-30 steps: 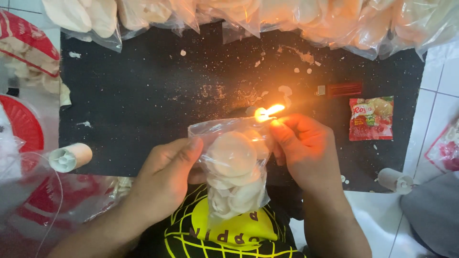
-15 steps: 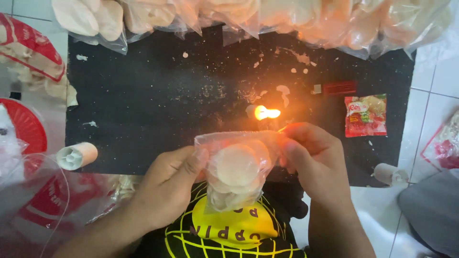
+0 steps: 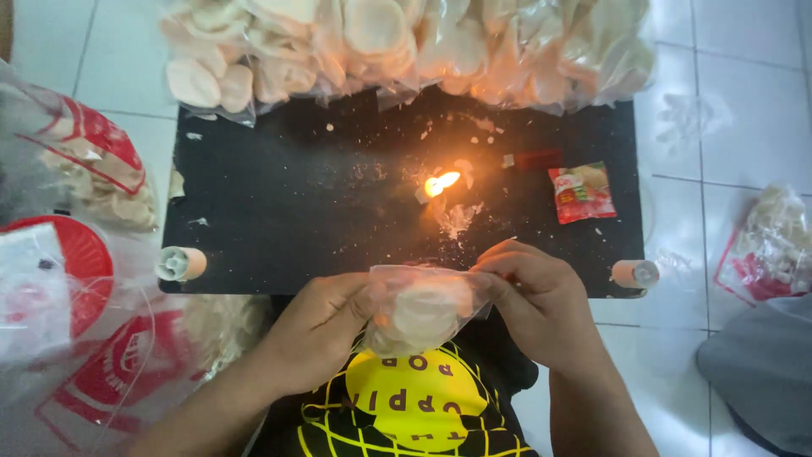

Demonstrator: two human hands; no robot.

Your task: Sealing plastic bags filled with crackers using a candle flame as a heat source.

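Withdrawn from the candle flame [image 3: 441, 183]: clear bag of crackers [image 3: 420, 310], now low at the black worktop [image 3: 296, 203] near edge. Left hand [image 3: 326, 330] and right hand [image 3: 533, 296] both pinch it; for a clean seal, keep its mouth flat and taut.

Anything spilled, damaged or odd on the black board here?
Yes. Pale crumbs and flakes lie scattered over the black board, thickest beside the small open flame burning near its middle. Both hands hold a clear plastic bag of round white crackers nearby.
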